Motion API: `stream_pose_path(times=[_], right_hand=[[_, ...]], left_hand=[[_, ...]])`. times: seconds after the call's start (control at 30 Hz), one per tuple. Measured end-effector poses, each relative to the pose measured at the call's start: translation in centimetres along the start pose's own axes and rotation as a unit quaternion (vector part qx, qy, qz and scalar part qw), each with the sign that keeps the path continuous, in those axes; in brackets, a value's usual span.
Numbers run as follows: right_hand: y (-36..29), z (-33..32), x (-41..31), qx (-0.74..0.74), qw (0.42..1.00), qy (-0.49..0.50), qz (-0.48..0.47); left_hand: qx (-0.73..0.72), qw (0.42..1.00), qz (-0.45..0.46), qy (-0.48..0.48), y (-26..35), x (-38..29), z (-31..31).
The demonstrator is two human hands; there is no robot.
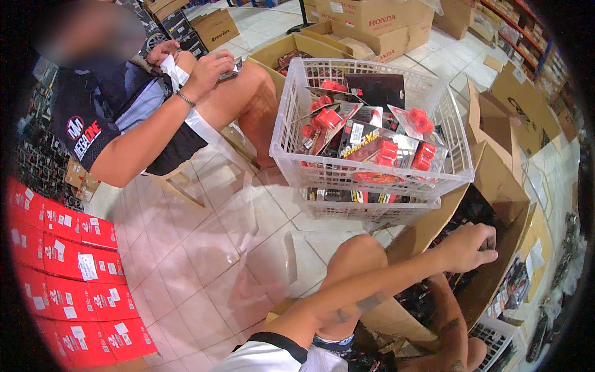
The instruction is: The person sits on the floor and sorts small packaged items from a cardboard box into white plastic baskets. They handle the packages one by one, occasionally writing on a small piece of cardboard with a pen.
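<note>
My left hand is raised above an open cardboard box, its fingers loosely bent, with nothing visible in them. Below it, my right forearm reaches into the same box, and my left forearm and the box hide the right hand. Dark packaged items lie inside the box. Beyond stands a clear plastic crate filled with blister packs holding red parts and a dark flat pack. It sits above another clear crate with packaged goods.
At the upper left a seated person holds a small packet. Red boxes are stacked at the left. Translucent plastic sheeting covers part of the tiled floor. Cardboard boxes stand behind the crates, and another crate is at lower right.
</note>
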State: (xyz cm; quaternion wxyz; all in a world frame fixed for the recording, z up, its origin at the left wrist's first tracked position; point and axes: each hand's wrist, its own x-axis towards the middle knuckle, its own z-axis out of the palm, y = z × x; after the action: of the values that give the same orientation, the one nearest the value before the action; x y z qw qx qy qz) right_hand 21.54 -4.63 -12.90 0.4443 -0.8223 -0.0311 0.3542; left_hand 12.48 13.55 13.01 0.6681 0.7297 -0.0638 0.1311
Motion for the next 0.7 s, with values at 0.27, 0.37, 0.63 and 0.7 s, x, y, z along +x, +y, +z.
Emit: stream_pose_path(times=[0.27, 0.37, 0.63, 0.7], right_hand=[[-0.3, -0.9, 0.1, -0.01, 1.0, -0.01, 0.017], [-0.4, -1.2, 0.1, -0.016, 1.0, -0.017, 0.018], [-0.7, -2.2, -0.2, -0.024, 0.999, -0.021, 0.031], [-0.5, -2.7, -0.5, -0.025, 0.999, -0.02, 0.034]], left_hand=[[0.012, 0.999, -0.044, -0.011, -0.3, 0.2, -0.3], [0.056, 0.998, -0.029, 0.009, -0.8, 0.3, -0.3], [0.095, 0.995, -0.036, 0.021, -2.5, 0.5, 0.5], [0.101, 0.994, -0.03, 0.032, -2.5, 0.6, 0.5]])
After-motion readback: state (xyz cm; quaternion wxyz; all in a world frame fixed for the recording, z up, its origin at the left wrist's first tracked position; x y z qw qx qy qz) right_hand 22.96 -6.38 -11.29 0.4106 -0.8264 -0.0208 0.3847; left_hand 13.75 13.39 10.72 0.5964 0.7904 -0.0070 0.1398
